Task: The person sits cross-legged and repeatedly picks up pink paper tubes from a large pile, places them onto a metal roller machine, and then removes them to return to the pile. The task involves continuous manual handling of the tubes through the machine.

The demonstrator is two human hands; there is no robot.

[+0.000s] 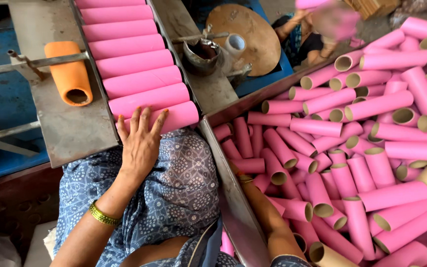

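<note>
My left hand [139, 143] lies flat with its fingers apart on the nearest pink cardboard tube [174, 117], pressing on it without gripping. That tube is the last in a row of pink tubes [132, 62] lying side by side in a metal chute. My right forearm reaches into a big metal bin [223, 173] heaped with loose pink tubes [362, 148]. My right wrist [245, 179], with its bangles, shows at the bin wall. The right hand beyond it is buried among the tubes and hidden.
An orange tube [70, 74] lies on the metal plate left of the chute, under a metal rod [30, 64]. A round brown disc [248, 34] and a white roll [234, 44] sit behind the bin. Another person [317, 29] sits at the top, blurred.
</note>
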